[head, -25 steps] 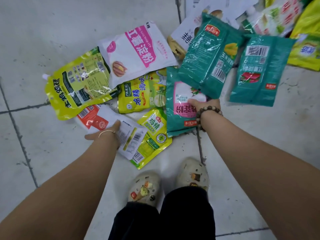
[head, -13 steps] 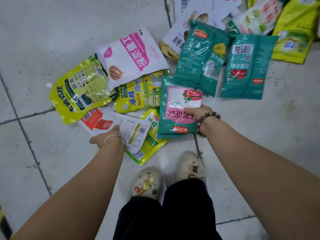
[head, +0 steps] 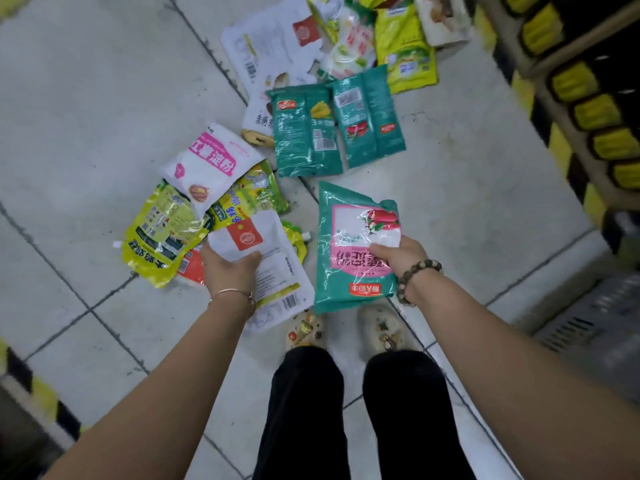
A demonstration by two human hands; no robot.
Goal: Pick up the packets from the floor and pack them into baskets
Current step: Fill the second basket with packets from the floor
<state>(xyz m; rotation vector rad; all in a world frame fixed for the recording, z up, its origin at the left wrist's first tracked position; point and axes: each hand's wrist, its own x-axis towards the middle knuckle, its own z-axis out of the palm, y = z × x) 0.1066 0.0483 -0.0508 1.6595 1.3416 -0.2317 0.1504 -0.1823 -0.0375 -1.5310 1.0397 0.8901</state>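
Note:
My right hand (head: pixel 401 255) grips a teal packet with a pink label (head: pixel 349 233) and holds it above the floor. A white packet with a red square mark (head: pixel 266 268) is lifted in my left hand (head: pixel 228 270), thumb on top. On the tiled floor lie a yellow-green pouch (head: pixel 162 233), a white and pink packet (head: pixel 211 164), a yellow packet (head: pixel 252 195), and two teal packets (head: pixel 304 133) (head: pixel 367 119). More white and yellow packets (head: pixel 277 46) are piled further away. No basket shows.
Shelving with yellow packages (head: pixel 588 109) runs along the right side, with black and yellow striped edging at its base. A grey vented object (head: pixel 595 327) sits at lower right. My two slippered feet (head: pixel 343 329) stand just behind the held packets. A striped edge (head: pixel 38 386) crosses the lower left.
Both hands have lifted their packets off the floor: the right raised the teal packet, the left the white one. The view swung left, bringing the right shelving into sight.

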